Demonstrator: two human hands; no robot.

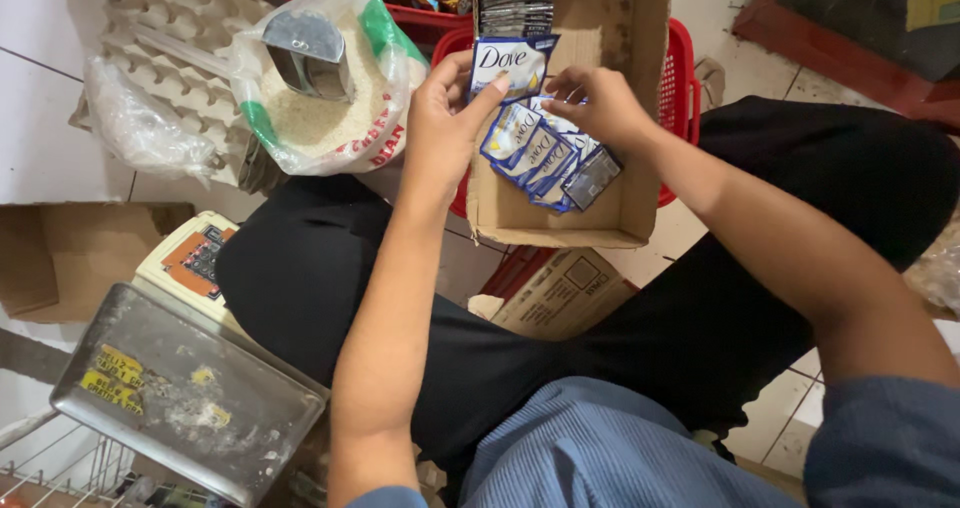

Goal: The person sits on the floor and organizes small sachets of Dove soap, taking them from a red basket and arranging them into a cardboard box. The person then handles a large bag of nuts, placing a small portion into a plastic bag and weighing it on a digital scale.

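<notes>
I watched from above as the left hand (pixel 445 118) pinched a white-and-blue sachet (pixel 508 66) between thumb and fingers, over the open cardboard box (pixel 625 218). The right hand (pixel 600 103) had its fingers closed on a fanned bunch of blue sachets (pixel 540 158) lying inside that box. The box rested on a red basket (pixel 680 78) on the pale tiled floor (pixel 40 158). Nearby sat a bag of rice (pixel 330 118) with a metal scoop (pixel 305 53), an egg tray (pixel 170 18) and a metal scale pan (pixel 180 398).

Both hands reach forward, left (pixel 450 118) pinching, right (pixel 600 103) curled palm-down
</notes>
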